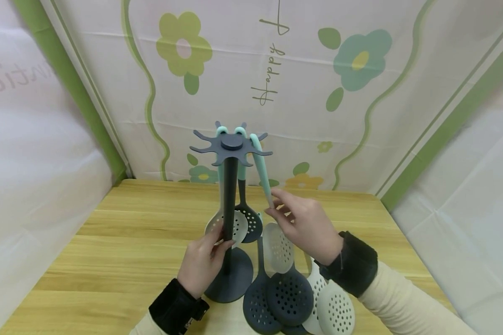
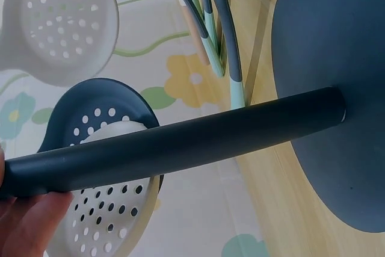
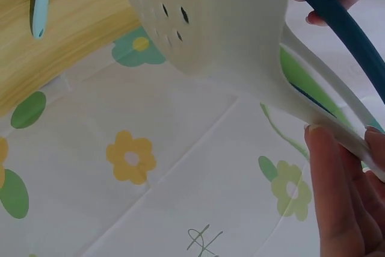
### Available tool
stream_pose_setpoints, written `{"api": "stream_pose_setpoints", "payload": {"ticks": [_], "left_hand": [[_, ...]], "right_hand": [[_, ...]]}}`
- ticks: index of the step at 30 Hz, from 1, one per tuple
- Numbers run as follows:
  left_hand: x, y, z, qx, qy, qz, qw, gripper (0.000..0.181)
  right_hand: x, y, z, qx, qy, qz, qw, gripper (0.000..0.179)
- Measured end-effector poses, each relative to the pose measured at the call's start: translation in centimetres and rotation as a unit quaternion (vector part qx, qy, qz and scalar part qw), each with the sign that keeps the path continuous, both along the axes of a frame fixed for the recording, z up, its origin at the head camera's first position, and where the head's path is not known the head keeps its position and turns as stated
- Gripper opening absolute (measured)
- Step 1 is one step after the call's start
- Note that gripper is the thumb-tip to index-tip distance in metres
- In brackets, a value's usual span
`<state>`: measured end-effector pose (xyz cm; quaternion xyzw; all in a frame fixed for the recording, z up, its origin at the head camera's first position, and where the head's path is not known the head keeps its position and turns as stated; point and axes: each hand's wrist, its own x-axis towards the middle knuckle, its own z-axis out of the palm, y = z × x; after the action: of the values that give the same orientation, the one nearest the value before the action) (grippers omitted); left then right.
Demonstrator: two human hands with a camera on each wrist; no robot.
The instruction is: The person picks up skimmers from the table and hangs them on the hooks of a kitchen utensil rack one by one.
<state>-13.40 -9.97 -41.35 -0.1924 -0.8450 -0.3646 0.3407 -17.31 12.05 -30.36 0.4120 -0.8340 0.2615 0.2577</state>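
Observation:
A dark utensil stand point(image 1: 231, 142) with curved arms rises on a round base point(image 1: 234, 279). My left hand point(image 1: 203, 263) grips its pole point(image 2: 180, 142) below the middle. My right hand point(image 1: 308, 225) pinches a white slotted skimmer point(image 1: 278, 249) at its neck, fingers and thumb on either side. The skimmer's mint handle point(image 1: 261, 170) reaches up to the stand's right-hand arms; whether its hook sits in a slot I cannot tell. On the stand's far side hang a dark perforated ladle point(image 1: 251, 225) and pale utensils, one a perforated spoon point(image 2: 108, 215), partly hidden by the pole.
Several dark and white perforated utensils lie overlapped on the wooden table point(image 1: 151, 251), right of the base, among them a dark skimmer point(image 1: 291, 298) and a white skimmer point(image 1: 336, 307). A flower-printed cloth point(image 1: 234, 60) stands behind the table, with white cloth at both sides.

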Motion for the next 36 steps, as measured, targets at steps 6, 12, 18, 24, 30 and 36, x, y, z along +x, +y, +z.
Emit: {"api": "stream_pose_setpoints", "payload": {"ticks": [6, 12, 18, 24, 30, 36], "left_hand": [[0.1, 0.0, 0.0, -0.003, 0.002, 0.002, 1.0, 0.048], [0.0, 0.0, -0.1, -0.003, -0.003, 0.003, 1.0, 0.048], [0.1, 0.0, 0.0, -0.003, -0.007, 0.002, 1.0, 0.048], [0.1, 0.1, 0.0, -0.003, -0.006, 0.001, 1.0, 0.047], [0.1, 0.1, 0.0, -0.006, 0.003, -0.002, 1.0, 0.048], [0.1, 0.1, -0.2, -0.008, 0.018, -0.001, 0.9998, 0.047]], "right_hand": [[-0.5, -0.3, -0.2, -0.002, 0.012, 0.005, 0.9999, 0.031], [-0.8, -0.4, -0.3, -0.004, 0.008, 0.002, 1.0, 0.033], [-1.2, -0.7, -0.6, -0.01, 0.022, -0.002, 0.9997, 0.036], [-1.7, -1.2, -1.2, -0.015, 0.06, 0.0, 0.9981, 0.036], [-2.1, -1.6, -1.5, -0.027, 0.092, 0.004, 0.9953, 0.032], [-2.3, -2.1, -1.8, -0.042, 0.094, -0.004, 0.9947, 0.029]]}}
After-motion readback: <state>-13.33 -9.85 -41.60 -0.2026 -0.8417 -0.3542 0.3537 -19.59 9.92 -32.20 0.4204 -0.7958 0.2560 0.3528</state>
